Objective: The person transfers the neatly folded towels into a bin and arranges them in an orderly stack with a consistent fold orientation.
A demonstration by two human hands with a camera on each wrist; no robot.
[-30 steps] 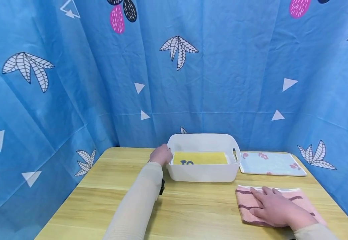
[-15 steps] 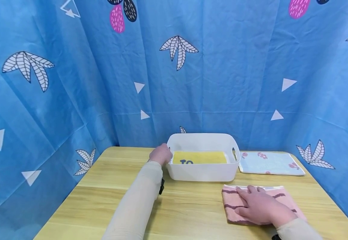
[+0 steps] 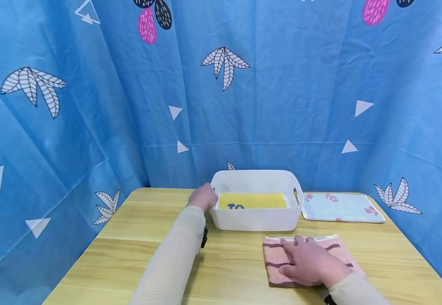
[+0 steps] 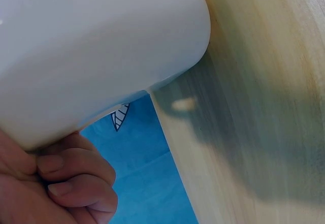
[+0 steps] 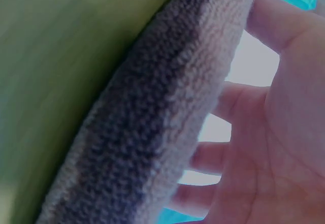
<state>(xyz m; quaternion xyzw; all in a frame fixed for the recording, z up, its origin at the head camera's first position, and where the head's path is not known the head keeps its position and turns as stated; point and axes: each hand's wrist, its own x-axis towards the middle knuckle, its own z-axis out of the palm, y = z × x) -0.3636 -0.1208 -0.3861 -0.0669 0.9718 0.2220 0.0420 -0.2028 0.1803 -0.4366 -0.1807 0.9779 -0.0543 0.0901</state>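
A white plastic basket (image 3: 255, 221) stands towards the back of the table, a folded yellow towel (image 3: 260, 200) with dark lettering lying inside it. My left hand (image 3: 203, 197) grips the basket's left end at the rim; the left wrist view shows curled fingers (image 4: 84, 176) right against the basket wall. At the front right lies a folded pink towel (image 3: 272, 254) with dark wavy stripes. My right hand (image 3: 307, 262) rests on top of this towel with fingers spread, and in the right wrist view the fingertips meet its terry surface.
A folded pale blue towel (image 3: 343, 208) with pink flowers lies right of the basket at the back. Wood-grain table (image 3: 129, 237) runs to a blue patterned curtain (image 3: 282, 106) on the back and both sides.
The right hand has slid the pink towel leftward across the table, to in front of the basket's right end. The left hand and the basket stay in place.
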